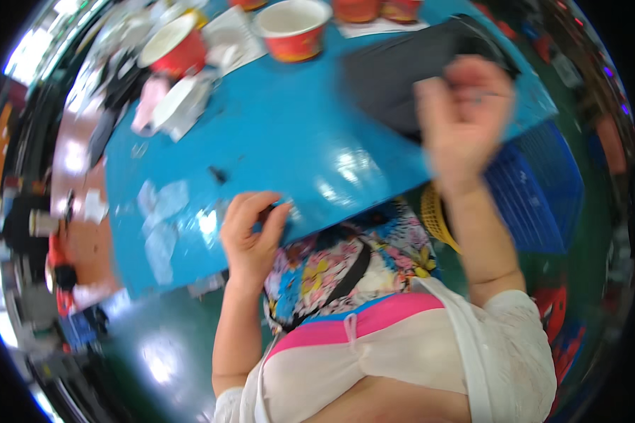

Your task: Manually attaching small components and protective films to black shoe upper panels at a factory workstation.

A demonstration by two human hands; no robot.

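Note:
My left hand (250,233) rests at the near edge of the blue table, its fingers curled around a small black piece (267,211) that is mostly hidden. Another small dark piece (218,174) lies on the tabletop just beyond it. My right hand (469,116), blurred by motion, is raised over a dark grey and black cloth or bag (395,74) at the table's right side. Its thumb stands apart from the loosely bent fingers, and I see nothing held between them.
Red and white paper tubs (293,46) stand along the far side of the blue table (282,127). Pale translucent scraps (164,211) lie at the left. A blue plastic basket (536,190) and a yellow basket (436,215) sit beside the near right edge.

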